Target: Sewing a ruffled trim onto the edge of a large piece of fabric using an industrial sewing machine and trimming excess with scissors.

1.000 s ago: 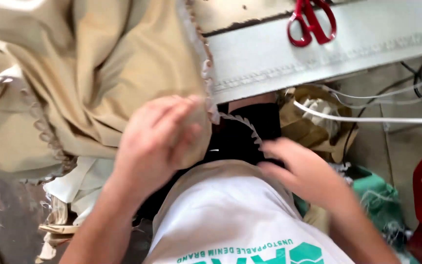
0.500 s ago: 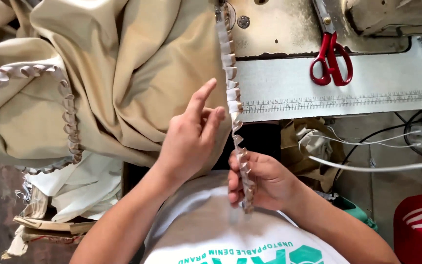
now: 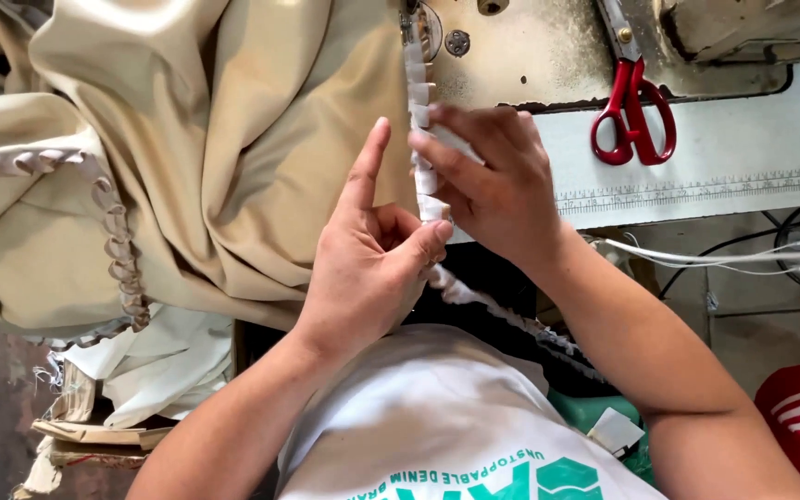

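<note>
Here, in the head view, both hands work at the edge of a large beige cloth (image 3: 233, 157) that lies over the sewing table (image 3: 724, 176) and hangs down to the left. A white pleated trim (image 3: 421, 139) runs along the right edge of the cloth, from the worn metal bed of the sewing machine (image 3: 530, 46) at the top down toward the person's lap.

The left hand (image 3: 368, 268) is closed on this trim: thumb and middle fingers pinch it just below the table edge, while the index finger stands straight up, free, beside the cloth. The right hand (image 3: 493, 181) is just above it, with fingers curled over the trim and pressing it near the cloth edge; I judge that it also grips the trim, but the fingertips are partly hidden.

The same kind of trim (image 3: 113, 231), already fixed to the cloth, shows in a curve at the left. A pair of red-handled scissors (image 3: 633, 111) lies on the table to the right of the hands, well apart from them.

The step in hand seems to be laying the trim along the cloth edge for stitching. The next move calls for keeping the pleats flat and edge to edge with the cloth, with both hands holding an even pull toward the machine.
</note>
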